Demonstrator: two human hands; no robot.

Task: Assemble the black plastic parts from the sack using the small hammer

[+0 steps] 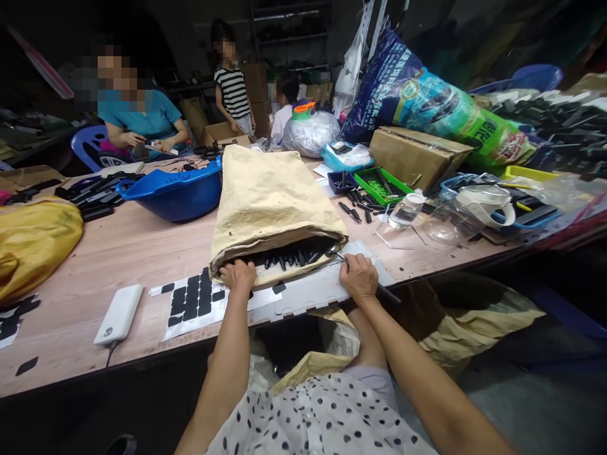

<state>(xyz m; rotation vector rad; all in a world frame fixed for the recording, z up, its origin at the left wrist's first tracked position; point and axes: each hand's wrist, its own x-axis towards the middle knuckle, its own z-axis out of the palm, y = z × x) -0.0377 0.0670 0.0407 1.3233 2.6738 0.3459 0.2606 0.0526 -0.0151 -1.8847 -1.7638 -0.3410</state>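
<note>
A long wooden workbench [142, 253] in a dim, cluttered workshop is what everything is laid out on, with the near edge running right in front of the body.

Closest in, a white strip [308, 294] is laid along that edge. A sheet of black pads [192, 300] and a power bank [118, 314] are parked just to the left. Not much bare room is left on that side, tbh; more open wood is found to the right of the strip.

The left hand [238, 276] is curled over the lower lip of the paper sack [270, 196]. Whether anything is actually pinched there can't be told. The right hand [359, 276] is closed around a thin tool [379, 289], whose metal tip is pointed up-left at the sack's right corner.

The sack is laid flat, its long axis running straight away from the body and its open mouth turned toward the hands. Black parts [294, 254] are seen just inside, between the two hands and slightly beyond them. The left hand is right on the mouth; the right hand sits just outside it.

Further back, a blue basin [173, 189] is touching the sack's left side. A green tray [382, 185] and a clear bottle [405, 212] are kept off to the right. Behind those, a cardboard box [417, 155] and a big printed bag [427, 101] are piled up. A co-worker [142, 120] is seated at the far left.
</note>
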